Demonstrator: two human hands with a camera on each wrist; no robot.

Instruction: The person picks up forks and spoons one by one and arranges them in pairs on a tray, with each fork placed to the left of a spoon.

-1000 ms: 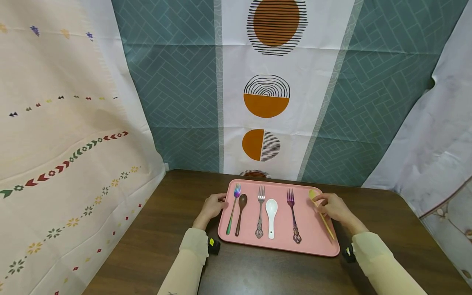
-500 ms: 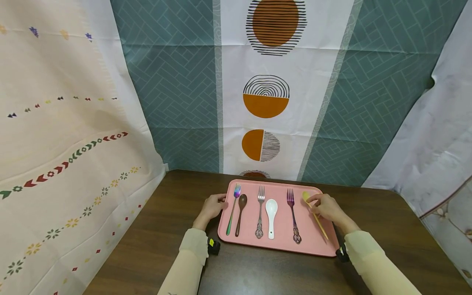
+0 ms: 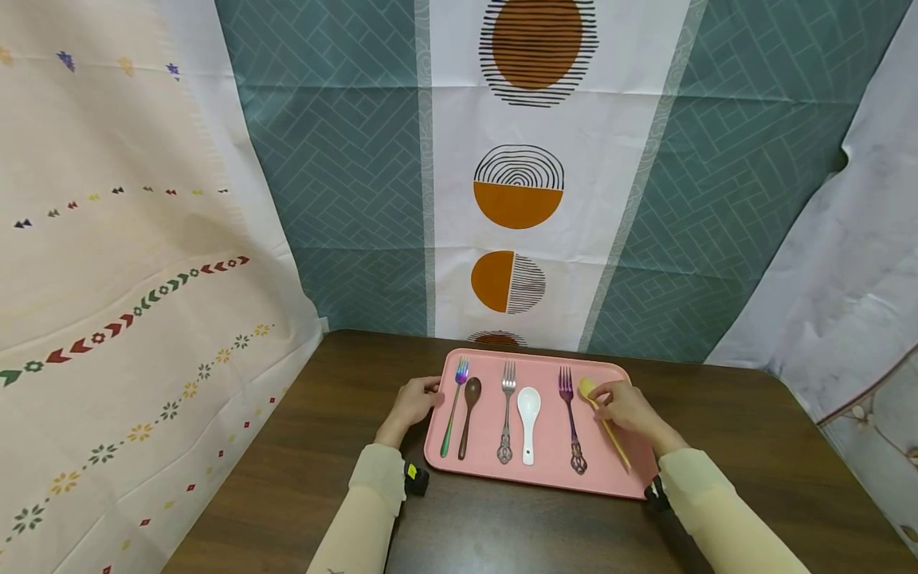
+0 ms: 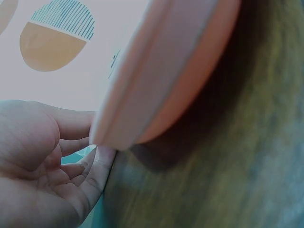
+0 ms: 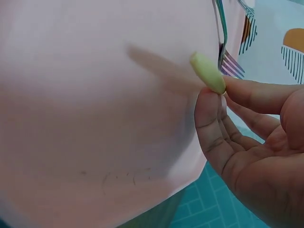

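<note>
My right hand (image 3: 631, 410) pinches a yellow spoon (image 3: 610, 434) between thumb and fingers, over the right part of a pink tray (image 3: 538, 371). Up close in the right wrist view, the spoon's yellow handle (image 5: 207, 72) pokes out past the fingertips and casts a shadow on the tray. Just left of this spoon lies a purple fork (image 3: 572, 422). At the tray's left edge, my left hand (image 3: 414, 400) grips the rim, the thumb and fingers on either side of it in the left wrist view.
Left of the purple fork, a white spoon (image 3: 528, 410), an ornate silver fork (image 3: 506, 418), a dark brown spoon (image 3: 469, 399) and a rainbow fork (image 3: 454, 406) lie in a row. Under the tray is a dark wooden table (image 3: 323, 414). Patterned cloths hang behind and beside it.
My right hand has moved left with the yellow spoon, bringing it closer to the purple fork. The left hand and the other cutlery have stayed in place.
</note>
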